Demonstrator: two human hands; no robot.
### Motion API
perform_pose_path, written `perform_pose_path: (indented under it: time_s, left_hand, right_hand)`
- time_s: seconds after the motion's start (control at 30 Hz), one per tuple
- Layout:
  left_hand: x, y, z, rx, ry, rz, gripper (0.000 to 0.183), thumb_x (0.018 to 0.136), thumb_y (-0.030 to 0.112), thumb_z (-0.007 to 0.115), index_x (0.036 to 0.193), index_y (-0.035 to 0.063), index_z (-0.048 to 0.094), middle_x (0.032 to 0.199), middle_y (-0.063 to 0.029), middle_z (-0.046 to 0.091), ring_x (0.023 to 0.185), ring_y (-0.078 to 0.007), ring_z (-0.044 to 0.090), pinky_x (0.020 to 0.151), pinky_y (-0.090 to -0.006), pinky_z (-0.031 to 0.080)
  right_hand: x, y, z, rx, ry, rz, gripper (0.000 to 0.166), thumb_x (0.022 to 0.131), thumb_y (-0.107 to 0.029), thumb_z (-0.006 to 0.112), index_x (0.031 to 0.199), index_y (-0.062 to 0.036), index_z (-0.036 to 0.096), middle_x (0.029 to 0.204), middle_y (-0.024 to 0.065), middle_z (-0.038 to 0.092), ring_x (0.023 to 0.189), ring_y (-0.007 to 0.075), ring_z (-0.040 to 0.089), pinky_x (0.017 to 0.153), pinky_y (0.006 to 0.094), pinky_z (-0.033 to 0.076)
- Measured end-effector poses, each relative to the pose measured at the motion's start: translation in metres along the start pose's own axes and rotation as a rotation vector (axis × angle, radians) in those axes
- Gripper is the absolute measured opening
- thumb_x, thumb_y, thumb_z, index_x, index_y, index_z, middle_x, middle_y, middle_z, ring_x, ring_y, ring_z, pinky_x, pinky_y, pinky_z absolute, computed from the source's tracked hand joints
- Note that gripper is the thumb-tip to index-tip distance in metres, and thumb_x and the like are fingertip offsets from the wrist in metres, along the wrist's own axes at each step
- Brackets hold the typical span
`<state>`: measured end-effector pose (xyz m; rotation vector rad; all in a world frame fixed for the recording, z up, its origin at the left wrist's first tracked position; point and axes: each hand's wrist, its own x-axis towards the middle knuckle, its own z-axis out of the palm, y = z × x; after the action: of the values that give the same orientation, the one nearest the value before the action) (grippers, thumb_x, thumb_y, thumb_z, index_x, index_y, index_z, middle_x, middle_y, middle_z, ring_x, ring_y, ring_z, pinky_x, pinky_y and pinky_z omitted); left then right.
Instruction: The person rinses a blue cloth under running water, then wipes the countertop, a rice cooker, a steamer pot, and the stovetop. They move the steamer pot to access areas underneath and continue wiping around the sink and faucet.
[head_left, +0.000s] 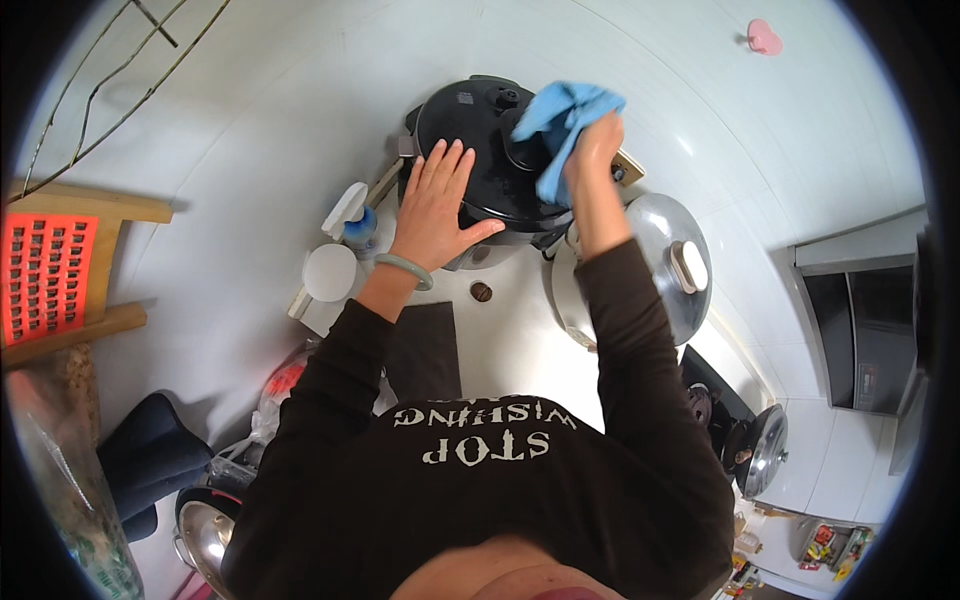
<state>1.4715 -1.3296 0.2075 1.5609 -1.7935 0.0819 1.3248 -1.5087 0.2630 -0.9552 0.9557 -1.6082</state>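
A black electric pressure cooker (480, 176) stands on the white counter against the tiled wall. My left hand (439, 206) lies on the near left part of its lid, fingers spread, with a pale bangle at the wrist. In my right hand (598, 150) is a crumpled light blue cloth (562, 124), which hangs over the right side of the lid and partly hides the lid's handle. Below my right hand, my sleeve partly covers a large pot with a domed metal lid (660, 262).
Left of the cooker stand a spray bottle (358, 229) and a white round-topped container (330, 272). A small brown round object (481, 291) and a dark mat (424, 351) lie nearer me. A wall socket (628, 171) sits behind my right wrist. A lidded pan (763, 451) is far right.
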Motion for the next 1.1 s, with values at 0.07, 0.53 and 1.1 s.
perform_pose_path:
  time_s: [0.07, 0.53, 1.1]
  left_hand:
    - [0.000, 0.002, 0.001, -0.012, -0.001, 0.005, 0.089, 0.073, 0.055, 0.066, 0.137, 0.0016, 0.035, 0.142, -0.0160, 0.033, 0.135, -0.0318, 0.024, 0.110, -0.0462, 0.018]
    - [-0.003, -0.004, 0.011, 0.035, 0.026, 0.089, 0.075, 0.083, 0.050, 0.058, 0.137, 0.0036, 0.035, 0.143, -0.0162, 0.032, 0.136, -0.0325, 0.022, 0.111, -0.0461, 0.016]
    - [0.086, 0.031, 0.011, 0.154, -0.081, -0.180, 0.083, 0.078, 0.065, 0.051, 0.134, 0.0057, 0.039, 0.115, -0.0255, 0.055, 0.106, -0.0375, 0.055, 0.094, -0.0436, 0.040]
  right_hand:
    - [0.042, -0.011, 0.035, 0.141, 0.086, -0.120, 0.023, 0.094, -0.019, 0.037, 0.085, -0.0047, 0.052, 0.076, 0.0081, 0.056, 0.066, 0.0188, 0.054, 0.058, 0.0337, 0.046]
    - [0.091, 0.059, -0.052, -1.074, -0.724, -0.264, 0.044, 0.091, -0.037, 0.048, 0.123, -0.0072, 0.053, 0.108, 0.0177, 0.062, 0.102, 0.0320, 0.057, 0.087, 0.0373, 0.043]
    - [-0.221, -0.056, -0.247, -0.478, -0.266, 0.133, 0.029, 0.095, -0.020, 0.044, 0.108, 0.0018, 0.057, 0.091, 0.0058, 0.061, 0.085, 0.0128, 0.053, 0.081, 0.0271, 0.042]
